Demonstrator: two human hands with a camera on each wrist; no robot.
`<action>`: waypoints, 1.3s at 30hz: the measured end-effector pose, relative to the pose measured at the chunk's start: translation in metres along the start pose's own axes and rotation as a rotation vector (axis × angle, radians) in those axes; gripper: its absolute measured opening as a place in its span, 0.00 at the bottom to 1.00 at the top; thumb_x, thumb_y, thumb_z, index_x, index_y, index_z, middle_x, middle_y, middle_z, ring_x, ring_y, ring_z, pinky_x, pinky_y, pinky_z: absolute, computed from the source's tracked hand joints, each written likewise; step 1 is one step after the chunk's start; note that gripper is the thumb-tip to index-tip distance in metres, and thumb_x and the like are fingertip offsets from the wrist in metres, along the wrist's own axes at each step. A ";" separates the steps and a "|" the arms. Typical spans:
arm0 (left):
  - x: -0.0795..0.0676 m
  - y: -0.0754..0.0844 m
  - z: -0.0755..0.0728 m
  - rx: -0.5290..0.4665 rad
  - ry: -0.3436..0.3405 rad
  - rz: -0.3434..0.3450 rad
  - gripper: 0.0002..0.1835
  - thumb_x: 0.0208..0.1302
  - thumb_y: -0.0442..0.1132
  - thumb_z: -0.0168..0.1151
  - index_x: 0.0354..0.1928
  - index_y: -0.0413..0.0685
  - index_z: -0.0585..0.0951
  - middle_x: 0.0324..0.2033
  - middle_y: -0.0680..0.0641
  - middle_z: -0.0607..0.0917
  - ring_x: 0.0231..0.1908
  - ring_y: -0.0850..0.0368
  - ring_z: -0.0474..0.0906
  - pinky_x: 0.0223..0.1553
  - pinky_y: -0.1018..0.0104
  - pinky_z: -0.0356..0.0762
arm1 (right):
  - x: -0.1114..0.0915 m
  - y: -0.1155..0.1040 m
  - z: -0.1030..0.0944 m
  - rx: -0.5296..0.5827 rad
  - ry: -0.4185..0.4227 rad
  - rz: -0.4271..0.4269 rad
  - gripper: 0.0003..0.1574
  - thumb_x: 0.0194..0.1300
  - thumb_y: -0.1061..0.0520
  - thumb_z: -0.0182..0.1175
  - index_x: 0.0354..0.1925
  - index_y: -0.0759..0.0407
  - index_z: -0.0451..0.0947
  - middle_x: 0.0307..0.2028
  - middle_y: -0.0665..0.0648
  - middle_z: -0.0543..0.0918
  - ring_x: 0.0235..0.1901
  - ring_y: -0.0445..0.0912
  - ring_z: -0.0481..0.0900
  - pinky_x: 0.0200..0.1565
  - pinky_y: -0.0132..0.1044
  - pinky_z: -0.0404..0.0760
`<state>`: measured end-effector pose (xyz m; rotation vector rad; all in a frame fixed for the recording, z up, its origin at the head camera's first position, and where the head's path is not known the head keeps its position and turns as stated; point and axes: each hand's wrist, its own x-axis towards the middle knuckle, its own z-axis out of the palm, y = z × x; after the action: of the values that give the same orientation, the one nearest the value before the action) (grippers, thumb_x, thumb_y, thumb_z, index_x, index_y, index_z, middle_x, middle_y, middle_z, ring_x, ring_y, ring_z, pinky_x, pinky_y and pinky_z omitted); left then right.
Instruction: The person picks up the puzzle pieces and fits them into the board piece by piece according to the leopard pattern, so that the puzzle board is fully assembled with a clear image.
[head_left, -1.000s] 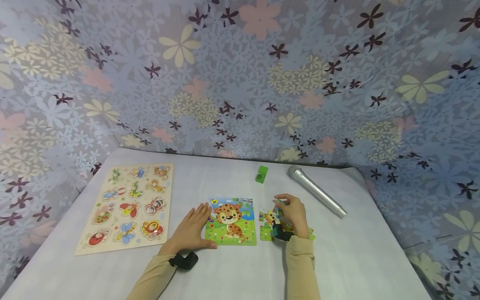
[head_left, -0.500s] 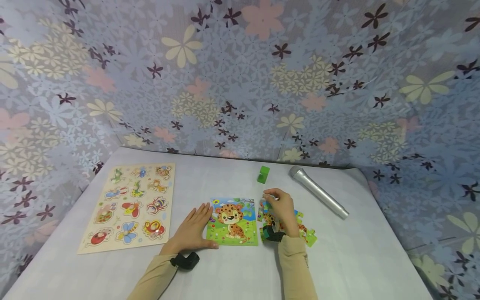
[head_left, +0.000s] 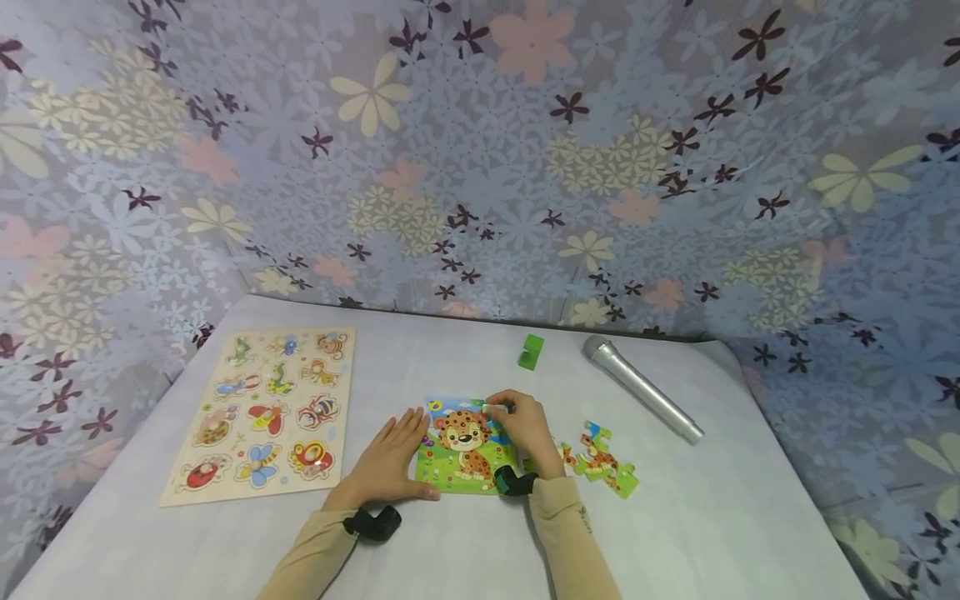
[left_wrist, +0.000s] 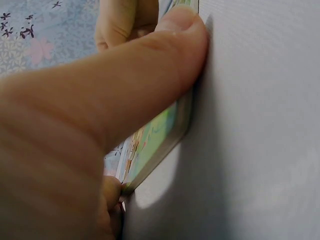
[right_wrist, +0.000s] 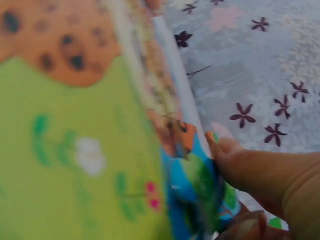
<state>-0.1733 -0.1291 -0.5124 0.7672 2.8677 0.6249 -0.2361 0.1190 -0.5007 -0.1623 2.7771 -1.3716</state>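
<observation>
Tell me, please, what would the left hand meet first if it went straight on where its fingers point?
Probably the leopard board; the left hand has fingertips at its left edge, though exact contact is unclear.

Table point(head_left: 450, 550): pale, whitish top, filling the lower part of the head view.
Insect board point(head_left: 258, 397): flat, left of the frame.
Leopard board point(head_left: 465, 462): flat, lower middle.
Jigsaw pieces point(head_left: 600, 460): loose, just right of the leopard board.
Green piece point(head_left: 531, 352): above and right of centre on the tabletop.
Microphone point(head_left: 645, 390): silver, slanting, right of the frame.
</observation>
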 end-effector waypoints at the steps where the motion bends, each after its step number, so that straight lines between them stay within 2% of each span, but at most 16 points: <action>1: 0.000 0.001 0.000 0.000 0.000 0.001 0.63 0.47 0.68 0.67 0.73 0.33 0.52 0.74 0.34 0.52 0.75 0.38 0.47 0.75 0.42 0.45 | -0.001 0.001 0.001 -0.004 0.005 -0.006 0.10 0.65 0.56 0.63 0.44 0.56 0.83 0.42 0.60 0.85 0.23 0.43 0.66 0.26 0.34 0.68; 4: 0.000 0.003 0.000 -0.003 -0.005 -0.002 0.63 0.47 0.68 0.67 0.73 0.33 0.52 0.74 0.34 0.52 0.75 0.38 0.47 0.75 0.42 0.45 | -0.002 0.003 0.004 -0.017 0.034 -0.030 0.11 0.63 0.57 0.65 0.45 0.57 0.83 0.42 0.60 0.84 0.27 0.45 0.70 0.30 0.36 0.71; 6: -0.001 0.003 0.000 -0.005 -0.009 -0.005 0.63 0.47 0.67 0.67 0.73 0.33 0.52 0.75 0.34 0.52 0.75 0.39 0.47 0.75 0.43 0.45 | -0.002 0.004 0.006 -0.048 0.077 -0.053 0.12 0.61 0.57 0.66 0.45 0.57 0.83 0.42 0.59 0.83 0.33 0.47 0.75 0.35 0.39 0.76; 10: -0.001 0.003 0.001 -0.009 -0.015 -0.006 0.63 0.47 0.67 0.67 0.73 0.33 0.52 0.75 0.34 0.52 0.75 0.39 0.47 0.75 0.43 0.45 | -0.002 0.006 0.011 -0.093 0.140 -0.076 0.14 0.58 0.57 0.69 0.44 0.58 0.83 0.40 0.59 0.82 0.41 0.52 0.80 0.44 0.46 0.80; 19: 0.000 0.003 0.003 -0.021 -0.012 -0.012 0.62 0.47 0.66 0.68 0.74 0.33 0.52 0.75 0.35 0.51 0.75 0.39 0.46 0.75 0.43 0.44 | -0.002 0.005 0.012 -0.101 0.155 -0.066 0.14 0.58 0.59 0.69 0.44 0.59 0.83 0.39 0.59 0.82 0.40 0.52 0.80 0.44 0.47 0.81; 24: 0.001 0.004 0.001 -0.016 -0.010 -0.014 0.62 0.47 0.66 0.68 0.74 0.33 0.52 0.75 0.35 0.51 0.75 0.39 0.46 0.75 0.43 0.43 | -0.003 0.003 0.011 -0.135 0.175 -0.047 0.15 0.58 0.58 0.69 0.45 0.59 0.83 0.39 0.60 0.83 0.37 0.52 0.80 0.40 0.46 0.81; 28: 0.000 0.005 0.000 -0.024 -0.009 -0.014 0.62 0.47 0.66 0.68 0.73 0.33 0.53 0.75 0.34 0.51 0.75 0.39 0.46 0.75 0.42 0.43 | -0.003 0.002 0.013 -0.121 0.192 -0.057 0.16 0.57 0.58 0.70 0.45 0.58 0.83 0.38 0.60 0.83 0.35 0.51 0.80 0.38 0.44 0.80; 35: 0.000 0.003 0.000 -0.005 -0.003 -0.017 0.62 0.47 0.66 0.68 0.74 0.34 0.53 0.75 0.35 0.51 0.75 0.39 0.46 0.75 0.43 0.44 | -0.003 0.001 0.016 -0.101 0.164 -0.074 0.15 0.59 0.58 0.68 0.45 0.58 0.83 0.33 0.56 0.82 0.25 0.43 0.73 0.30 0.35 0.74; 39: 0.001 0.004 0.000 -0.008 -0.001 -0.018 0.62 0.47 0.66 0.68 0.74 0.34 0.52 0.75 0.35 0.51 0.75 0.39 0.46 0.75 0.43 0.43 | -0.002 0.001 0.012 -0.091 0.119 -0.067 0.15 0.60 0.56 0.68 0.46 0.58 0.82 0.34 0.56 0.82 0.25 0.43 0.73 0.30 0.35 0.73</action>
<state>-0.1721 -0.1261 -0.5108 0.7399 2.8657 0.6332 -0.2335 0.1107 -0.5091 -0.1847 2.9599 -1.3105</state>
